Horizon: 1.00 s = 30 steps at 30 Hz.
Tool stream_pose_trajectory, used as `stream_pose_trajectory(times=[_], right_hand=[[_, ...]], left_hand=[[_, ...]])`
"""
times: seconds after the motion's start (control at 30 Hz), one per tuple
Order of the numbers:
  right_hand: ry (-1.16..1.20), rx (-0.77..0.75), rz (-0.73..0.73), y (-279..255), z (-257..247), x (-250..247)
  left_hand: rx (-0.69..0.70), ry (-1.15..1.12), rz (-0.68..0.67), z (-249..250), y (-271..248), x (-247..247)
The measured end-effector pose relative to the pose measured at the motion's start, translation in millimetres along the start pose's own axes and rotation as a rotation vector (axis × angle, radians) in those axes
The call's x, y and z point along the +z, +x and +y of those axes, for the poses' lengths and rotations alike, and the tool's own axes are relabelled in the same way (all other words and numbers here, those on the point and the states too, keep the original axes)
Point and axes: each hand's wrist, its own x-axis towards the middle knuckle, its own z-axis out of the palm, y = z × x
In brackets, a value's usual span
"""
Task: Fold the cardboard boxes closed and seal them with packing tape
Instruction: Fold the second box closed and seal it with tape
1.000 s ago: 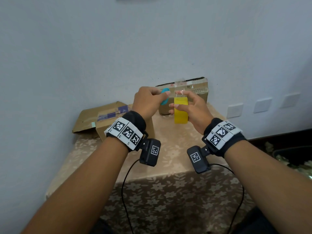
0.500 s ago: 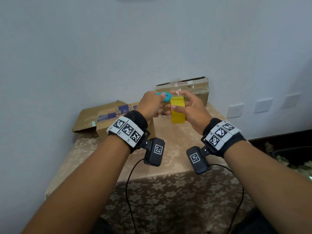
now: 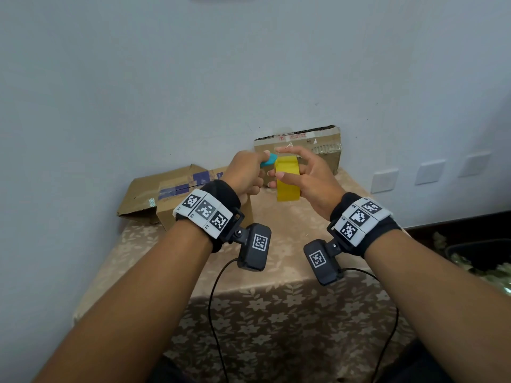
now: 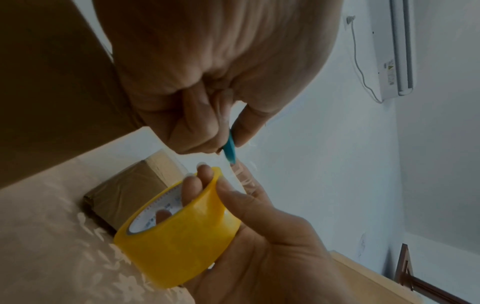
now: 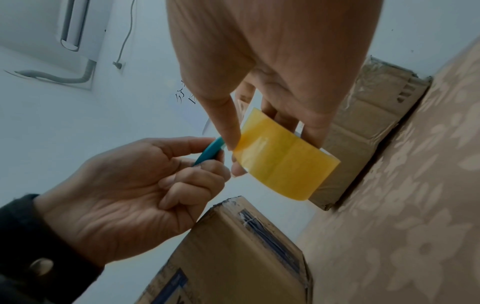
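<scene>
My right hand (image 3: 301, 172) holds a yellow roll of packing tape (image 3: 287, 179) upright above the table, with fingers through its core (image 4: 166, 207) and the thumb on its outer face (image 5: 285, 158). My left hand (image 3: 249, 172) pinches a small teal cutter (image 3: 268, 162) whose tip (image 4: 230, 151) sits at the roll's top edge, where a crinkled clear tape end sticks up. A cardboard box with blue tape (image 3: 179, 194) lies behind my left wrist. A second box (image 3: 318, 142) stands against the wall behind the roll.
The table wears a beige flowered cloth (image 3: 276, 272) and stands against a pale wall. Wall sockets (image 3: 384, 179) sit at the right. A dark bin (image 3: 481, 255) is low at the far right. Camera cables hang from both wrists.
Both hands have sunk a little and closed in. The teal cutter has moved from beside the roll to its top edge. The boxes have not moved.
</scene>
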Motion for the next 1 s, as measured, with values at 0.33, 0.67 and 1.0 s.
stream_pose_trajectory(times=[0.33, 0.67, 1.0], right_hand=[[0.023, 0.004, 0.044, -0.2, 0.0, -1.1], [0.004, -0.029, 0.020, -0.7, -0.3, -0.3], [-0.011, -0.051, -0.018, -2.8, -1.9, 1.2]], left_hand=[[0.050, 0.017, 0.046, 3.4, 1.1, -0.5], [-0.023, 0.007, 0.010, -1.9, 5.3, 0.5], [0.000, 0.053, 0.105, -1.6, 10.6, -0.3]])
